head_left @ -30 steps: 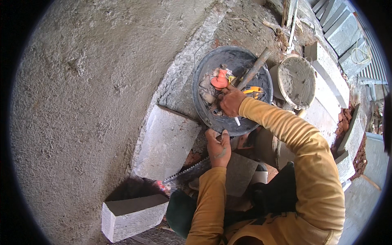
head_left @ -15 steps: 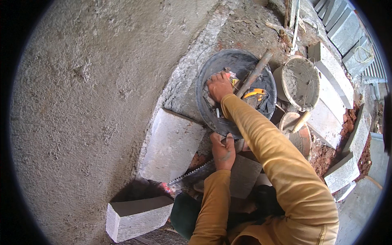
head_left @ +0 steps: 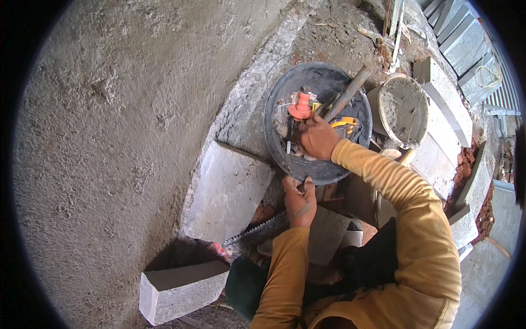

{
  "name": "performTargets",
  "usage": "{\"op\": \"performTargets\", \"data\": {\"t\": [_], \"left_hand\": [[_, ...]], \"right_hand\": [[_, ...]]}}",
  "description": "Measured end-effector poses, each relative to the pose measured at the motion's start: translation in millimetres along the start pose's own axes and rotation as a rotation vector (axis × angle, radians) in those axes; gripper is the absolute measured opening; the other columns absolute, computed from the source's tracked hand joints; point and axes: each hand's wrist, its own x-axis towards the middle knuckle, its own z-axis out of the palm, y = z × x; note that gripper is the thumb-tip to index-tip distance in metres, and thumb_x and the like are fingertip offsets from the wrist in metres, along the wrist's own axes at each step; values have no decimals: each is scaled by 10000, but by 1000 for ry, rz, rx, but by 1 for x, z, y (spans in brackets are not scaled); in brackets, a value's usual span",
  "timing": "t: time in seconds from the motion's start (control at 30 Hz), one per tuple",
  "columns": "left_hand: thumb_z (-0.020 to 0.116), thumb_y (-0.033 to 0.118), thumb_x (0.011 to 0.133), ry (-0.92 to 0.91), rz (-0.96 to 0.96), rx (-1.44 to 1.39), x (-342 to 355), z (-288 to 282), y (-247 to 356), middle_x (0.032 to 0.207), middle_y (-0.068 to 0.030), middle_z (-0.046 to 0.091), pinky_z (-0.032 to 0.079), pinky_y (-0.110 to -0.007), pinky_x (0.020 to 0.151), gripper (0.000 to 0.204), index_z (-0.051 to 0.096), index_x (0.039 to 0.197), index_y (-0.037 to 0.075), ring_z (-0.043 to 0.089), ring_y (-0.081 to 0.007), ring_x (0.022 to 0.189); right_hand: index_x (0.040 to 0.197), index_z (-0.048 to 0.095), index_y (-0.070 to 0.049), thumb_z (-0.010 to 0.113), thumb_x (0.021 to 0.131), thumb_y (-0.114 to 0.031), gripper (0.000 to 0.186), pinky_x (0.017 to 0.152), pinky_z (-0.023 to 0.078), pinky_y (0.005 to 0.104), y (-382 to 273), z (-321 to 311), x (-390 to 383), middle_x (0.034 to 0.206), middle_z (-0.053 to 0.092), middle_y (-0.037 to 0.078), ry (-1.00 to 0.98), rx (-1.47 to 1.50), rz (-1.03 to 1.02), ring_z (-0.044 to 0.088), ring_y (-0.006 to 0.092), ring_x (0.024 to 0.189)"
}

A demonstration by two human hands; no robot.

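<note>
A round black tub (head_left: 278, 156) stands tilted toward me, with loose tools and small scraps in it. My left hand (head_left: 299, 204) pinches its near rim, thumb up. Inside the tub, my right hand (head_left: 319, 138) reaches down with curled fingers; its fingertips and whatever they hold are hidden. Just beyond those fingers lies an orange-red spool-shaped piece (head_left: 301, 107). A thin black-and-white stick (head_left: 289, 137) lies to their left. To the right rest a long brownish handle (head_left: 349, 93), its lower end among the tools, and a yellow-orange handled tool (head_left: 344, 122).
A bucket of grey mortar (head_left: 402, 112) stands right of the tub. Pale blocks lie around: one flat block (head_left: 227, 192) left, another (head_left: 183, 293) near front, more (head_left: 446, 101) at right. A toothed saw blade (head_left: 257, 229) lies below my left hand. A rough plastered wall (head_left: 109, 164) fills the left.
My right hand has moved right and toward me within the tub, uncovering the orange-red spool-shaped piece and the thin stick. The left hand stays at the rim.
</note>
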Motion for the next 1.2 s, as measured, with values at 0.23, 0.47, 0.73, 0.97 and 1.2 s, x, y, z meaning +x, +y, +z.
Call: {"op": "performTargets", "data": {"t": [0.23,0.47,0.73,0.97,1.2], "left_hand": [[574,152,893,43,-4,120,-1,1,3,969,-193,574,452,-344,810,325,380,1091,-17,587,-258,877],[560,126,894,24,-3,124,-1,0,4,954,-173,604,463,-321,773,289,386,1073,-20,613,-221,841],[540,101,899,0,22,105,0,-2,5,957,-156,591,438,-306,806,270,386,1085,-22,571,-210,869],[529,92,903,-14,14,170,-2,-3,6,1030,-169,562,417,-299,840,268,384,1101,-15,543,-212,919],[525,95,910,3,12,130,0,-1,9,1043,-161,558,417,-293,839,262,380,1099,-14,534,-193,930]], "right_hand": [[805,685,-85,525,818,-200,198,826,452,412,37,22,60,919,661,110,78,0,320,642,271,879],[880,698,-167,500,853,-183,201,812,426,414,19,38,105,945,703,49,-258,-240,411,665,215,905],[879,701,-165,482,871,-182,220,824,398,396,9,42,114,908,710,49,-192,-78,553,671,218,884],[871,676,-139,481,851,-160,197,815,405,375,12,57,106,883,676,64,48,-63,594,666,226,843],[861,662,-130,495,835,-161,171,796,416,381,16,67,102,888,642,68,189,-8,550,649,233,854]]}}
